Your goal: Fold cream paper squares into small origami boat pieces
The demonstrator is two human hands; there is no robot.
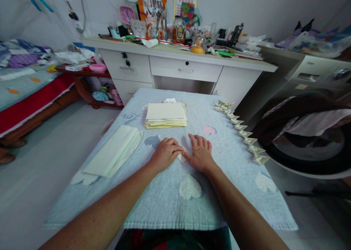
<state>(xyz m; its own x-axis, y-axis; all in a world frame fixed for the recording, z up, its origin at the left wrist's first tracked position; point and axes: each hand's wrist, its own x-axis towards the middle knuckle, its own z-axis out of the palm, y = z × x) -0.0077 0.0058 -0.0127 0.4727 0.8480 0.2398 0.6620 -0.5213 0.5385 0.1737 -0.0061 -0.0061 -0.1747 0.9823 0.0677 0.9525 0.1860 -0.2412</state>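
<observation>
A small piece of folded pale paper [181, 157] lies on the cloth-covered table in front of me, mostly hidden under my fingers. My left hand [166, 153] has its fingers curled together and holds the paper's left and upper side. Flat on the cloth at the right, my right hand [201, 154] has its fingers stretched out and its thumb touching the paper. Beyond both hands sits a stack of cream and yellow paper sheets [166, 113]. A larger folded bundle of pale sheets [113, 151] rests at the left. Along the right edge runs a row of folded paper pieces [245, 134].
A blue tablecloth [164, 206] with heart patterns covers the table. Behind it stands a white desk [186, 65] crowded with jars, a pink clock [127, 15] and other clutter. A front-loading washing machine [309, 96] is at the right, a bed [30, 85] at the left.
</observation>
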